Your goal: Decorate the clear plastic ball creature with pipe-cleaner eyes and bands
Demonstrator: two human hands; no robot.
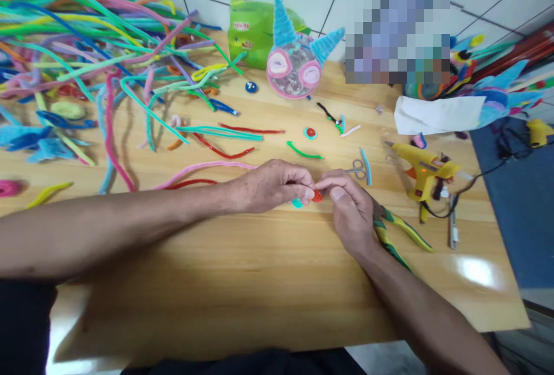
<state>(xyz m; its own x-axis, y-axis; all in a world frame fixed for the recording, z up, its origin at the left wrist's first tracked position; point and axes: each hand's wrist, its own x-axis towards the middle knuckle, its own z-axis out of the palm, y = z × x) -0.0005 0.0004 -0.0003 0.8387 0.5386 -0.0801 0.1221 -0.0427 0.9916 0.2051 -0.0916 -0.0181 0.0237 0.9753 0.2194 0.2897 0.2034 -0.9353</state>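
Note:
My left hand [270, 186] and my right hand [348, 205] meet at the middle of the wooden table [268, 282]. Both pinch a small red pipe-cleaner coil [317, 195] between fingertips. A little teal coil [297, 203] lies just under my left fingers. A pair of green-and-yellow pliers [402, 233] lies under my right wrist. Small scissors [357, 169] rest just beyond my right hand.
A big heap of coloured pipe cleaners [86, 46] fills the left. A round craft face with blue horns [296, 63] stands at the back by a green bag [251, 32]. A yellow glue gun [424, 173] lies at the right, a white cloth [437, 114] behind it.

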